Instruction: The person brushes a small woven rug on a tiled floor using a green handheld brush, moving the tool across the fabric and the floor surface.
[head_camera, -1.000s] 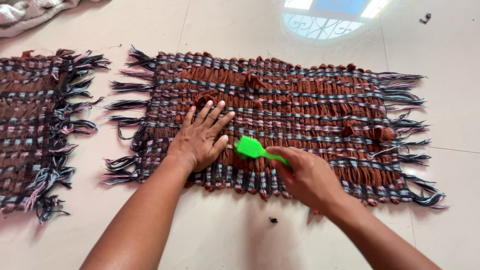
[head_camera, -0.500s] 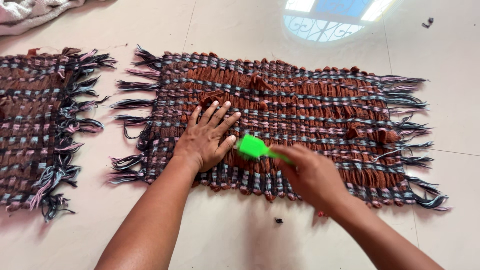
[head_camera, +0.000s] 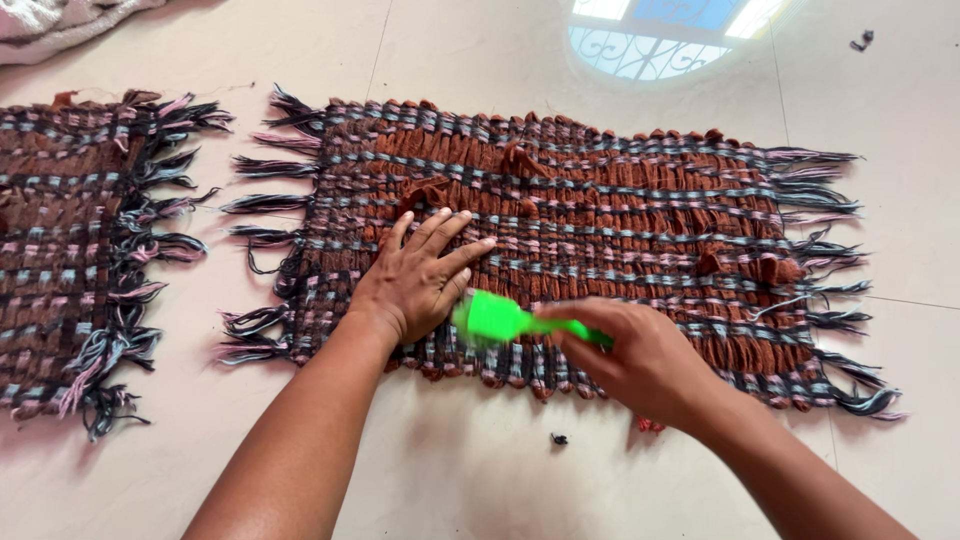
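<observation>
A brown woven mat (head_camera: 600, 215) with fringed ends lay flat under both hands. The left hand (head_camera: 415, 280) pressed on it, fingers spread apart. Just beside that thumb, the right hand (head_camera: 640, 360) had its fingers clamped on a green brush (head_camera: 500, 318), whose head touched the mat's near edge.

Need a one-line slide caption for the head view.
Left hand flat on a brown woven mat; right hand holds a green brush on it.
</observation>
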